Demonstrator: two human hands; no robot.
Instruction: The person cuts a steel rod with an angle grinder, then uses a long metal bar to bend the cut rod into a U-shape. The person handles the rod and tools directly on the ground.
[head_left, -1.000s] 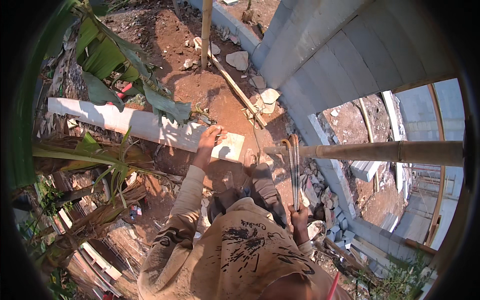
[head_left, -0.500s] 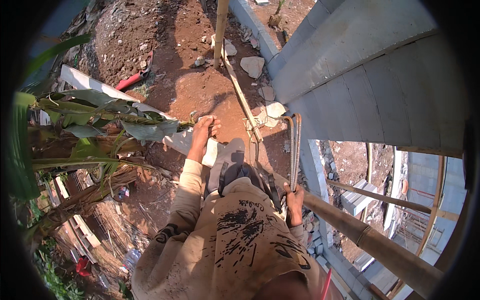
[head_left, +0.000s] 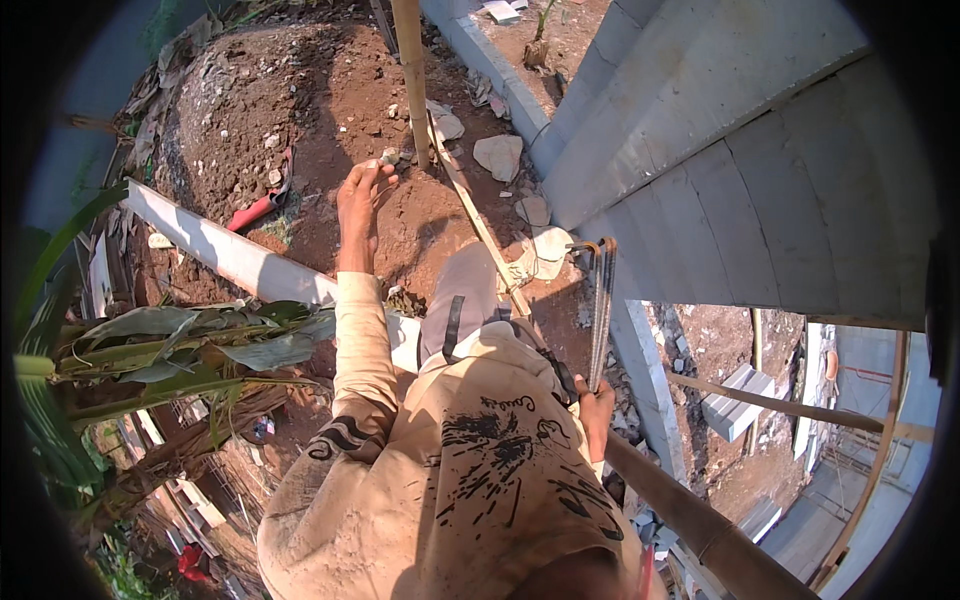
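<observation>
My left hand (head_left: 359, 205) is stretched out ahead over the reddish soil, with its fingers loosely curled and slightly apart. I see nothing held in it. Past its fingertips lie small stones near the foot of an upright bamboo pole (head_left: 412, 85). Low at my right side, my right hand (head_left: 596, 405) is closed around ribbed steel reinforcing bars (head_left: 603, 310). The bars stand upright out of the fist, side by side, and their tops bend over to the left. The lower ends are hidden.
Banana leaves (head_left: 160, 345) crowd the left, beside a pale plank (head_left: 230, 240). A thin wooden strip (head_left: 475, 215) crosses the soil near flat stones (head_left: 498, 157). On the right rises a grey block wall (head_left: 720, 210), with a thick bamboo pole (head_left: 710, 535) slanting below it.
My left hand has moved forward, away from the banana leaves. The leaves now sit lower in view. My right hand still grips the bars.
</observation>
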